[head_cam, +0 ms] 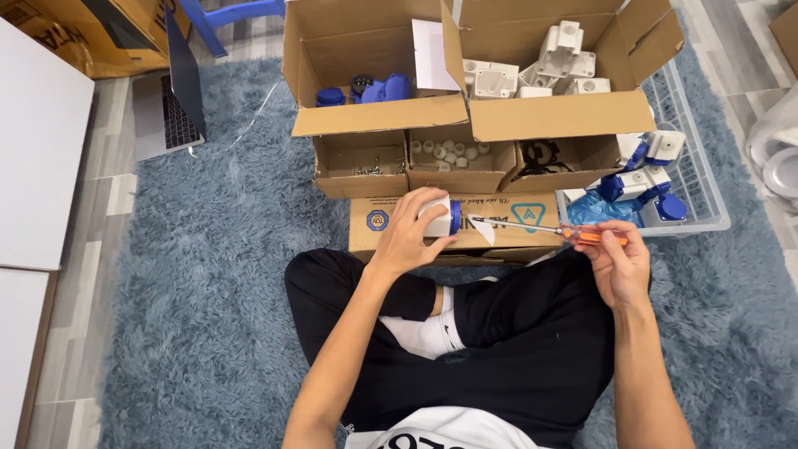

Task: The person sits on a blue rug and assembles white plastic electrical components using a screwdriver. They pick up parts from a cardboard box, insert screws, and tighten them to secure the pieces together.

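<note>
My left hand wraps around a white housing with a blue cap, held over the flat cardboard box in front of my crossed legs. My right hand pinches the orange-handled screwdriver, its tip at the cap. I judge it best to keep the shaft level and in line with the screw, gripping the housing firmly so nothing twists

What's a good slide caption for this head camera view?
Seated on a blue rug, left hand grips a white-and-blue part; right hand drives an orange-handled screwdriver into it.
</note>
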